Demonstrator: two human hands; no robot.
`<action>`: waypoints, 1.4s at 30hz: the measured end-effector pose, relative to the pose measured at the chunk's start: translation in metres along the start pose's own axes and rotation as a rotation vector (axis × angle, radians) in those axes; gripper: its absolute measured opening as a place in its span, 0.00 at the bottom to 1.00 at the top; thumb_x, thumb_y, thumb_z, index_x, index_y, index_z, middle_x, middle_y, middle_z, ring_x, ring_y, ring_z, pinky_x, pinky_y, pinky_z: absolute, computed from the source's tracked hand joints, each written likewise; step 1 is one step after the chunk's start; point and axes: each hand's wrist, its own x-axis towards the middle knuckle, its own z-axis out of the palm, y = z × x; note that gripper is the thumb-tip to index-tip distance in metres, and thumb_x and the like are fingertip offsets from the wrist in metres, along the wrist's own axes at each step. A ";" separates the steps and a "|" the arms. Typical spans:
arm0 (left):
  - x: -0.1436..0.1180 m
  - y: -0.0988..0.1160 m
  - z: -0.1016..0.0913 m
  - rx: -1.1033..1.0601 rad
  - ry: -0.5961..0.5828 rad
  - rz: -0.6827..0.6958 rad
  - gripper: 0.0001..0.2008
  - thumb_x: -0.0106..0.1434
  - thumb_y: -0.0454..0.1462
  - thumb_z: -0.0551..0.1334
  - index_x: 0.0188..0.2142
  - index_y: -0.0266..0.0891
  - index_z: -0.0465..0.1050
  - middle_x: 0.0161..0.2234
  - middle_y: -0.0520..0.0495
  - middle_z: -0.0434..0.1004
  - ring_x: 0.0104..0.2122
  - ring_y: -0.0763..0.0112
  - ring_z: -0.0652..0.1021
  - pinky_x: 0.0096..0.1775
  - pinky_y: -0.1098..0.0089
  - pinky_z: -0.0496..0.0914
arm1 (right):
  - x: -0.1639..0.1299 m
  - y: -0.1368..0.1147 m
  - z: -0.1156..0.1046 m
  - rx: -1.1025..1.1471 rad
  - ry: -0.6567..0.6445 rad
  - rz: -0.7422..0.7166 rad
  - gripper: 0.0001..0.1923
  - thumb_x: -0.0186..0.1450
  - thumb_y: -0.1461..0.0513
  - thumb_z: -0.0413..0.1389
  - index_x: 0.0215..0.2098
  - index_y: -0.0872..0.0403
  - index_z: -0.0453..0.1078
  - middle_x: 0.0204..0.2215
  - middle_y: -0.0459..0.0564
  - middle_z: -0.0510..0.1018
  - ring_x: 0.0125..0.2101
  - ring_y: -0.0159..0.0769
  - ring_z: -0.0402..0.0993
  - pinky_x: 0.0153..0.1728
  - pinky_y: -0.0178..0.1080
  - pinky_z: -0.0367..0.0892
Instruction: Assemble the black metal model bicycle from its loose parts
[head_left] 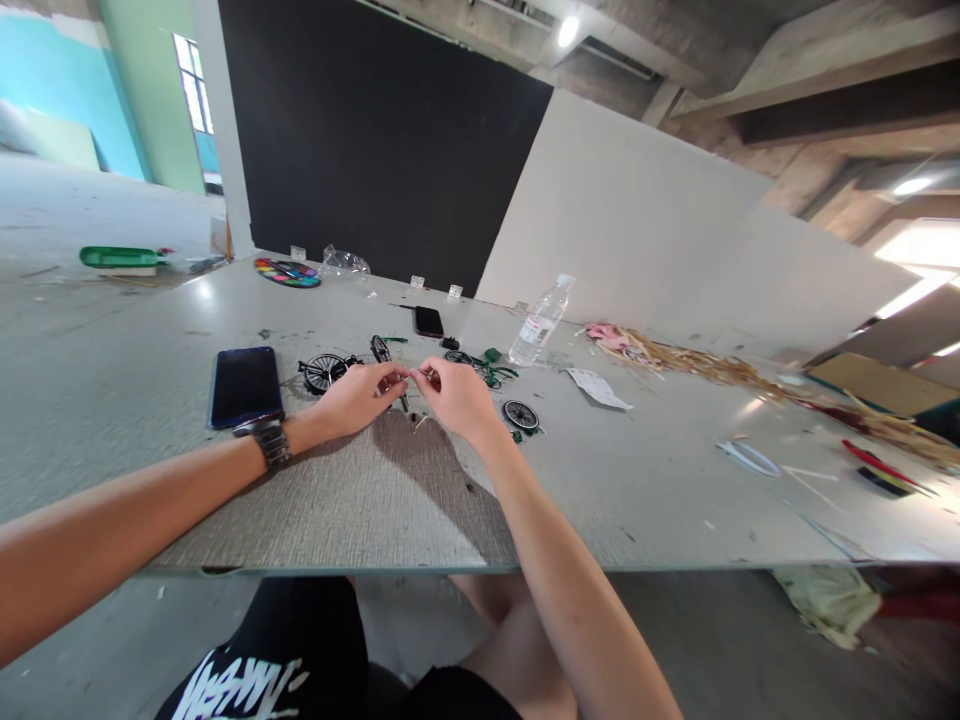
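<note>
Both hands meet mid-worktop (450,500); left hand (358,397) and right hand (457,395) have fingers pinched narrow on some tiny part (418,376), too small to make out. Little bike wheels (324,371) sit just behind, phone (245,386) off left.

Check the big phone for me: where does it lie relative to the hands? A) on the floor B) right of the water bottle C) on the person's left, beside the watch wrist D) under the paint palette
C: the big phone lies flat on the table just beyond the watch on the left hand's wrist.
</note>
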 end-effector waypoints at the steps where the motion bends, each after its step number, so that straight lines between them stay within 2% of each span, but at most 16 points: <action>1: 0.000 -0.001 0.001 -0.002 0.000 0.001 0.15 0.69 0.41 0.56 0.49 0.39 0.76 0.33 0.46 0.81 0.30 0.67 0.78 0.35 0.67 0.68 | 0.000 0.000 0.000 -0.001 0.008 0.012 0.15 0.73 0.52 0.50 0.38 0.51 0.73 0.31 0.48 0.79 0.28 0.33 0.68 0.28 0.35 0.52; 6: 0.001 -0.005 0.003 -0.027 0.009 0.001 0.16 0.67 0.41 0.57 0.50 0.39 0.75 0.35 0.45 0.81 0.32 0.66 0.78 0.37 0.66 0.69 | 0.000 0.000 0.000 0.009 0.061 0.017 0.16 0.72 0.52 0.50 0.36 0.51 0.72 0.26 0.46 0.76 0.26 0.32 0.66 0.28 0.35 0.52; 11: 0.001 -0.004 0.001 -0.023 0.026 -0.040 0.15 0.63 0.36 0.59 0.48 0.38 0.75 0.31 0.47 0.80 0.31 0.67 0.77 0.35 0.68 0.68 | -0.001 0.000 0.000 0.058 0.045 -0.040 0.15 0.72 0.52 0.50 0.35 0.52 0.71 0.23 0.44 0.73 0.24 0.30 0.62 0.28 0.35 0.51; 18: 0.001 -0.007 0.003 -0.033 0.047 -0.030 0.13 0.62 0.34 0.59 0.46 0.38 0.75 0.30 0.49 0.79 0.30 0.69 0.77 0.36 0.68 0.69 | -0.002 -0.004 -0.003 0.098 -0.014 -0.049 0.16 0.72 0.51 0.50 0.36 0.52 0.71 0.22 0.44 0.73 0.23 0.29 0.60 0.28 0.35 0.50; 34: 0.003 -0.006 0.003 0.007 0.024 -0.013 0.10 0.60 0.36 0.63 0.42 0.38 0.73 0.29 0.51 0.76 0.29 0.69 0.75 0.36 0.67 0.68 | -0.001 -0.002 -0.002 0.048 -0.005 -0.047 0.15 0.73 0.51 0.49 0.37 0.51 0.71 0.23 0.45 0.73 0.24 0.31 0.61 0.28 0.36 0.50; 42: 0.001 -0.004 0.002 0.022 0.007 0.016 0.08 0.59 0.32 0.61 0.40 0.39 0.72 0.29 0.51 0.75 0.28 0.70 0.74 0.35 0.69 0.67 | -0.003 -0.008 -0.006 0.092 -0.044 -0.069 0.13 0.72 0.53 0.50 0.37 0.52 0.71 0.22 0.44 0.72 0.23 0.30 0.61 0.28 0.36 0.50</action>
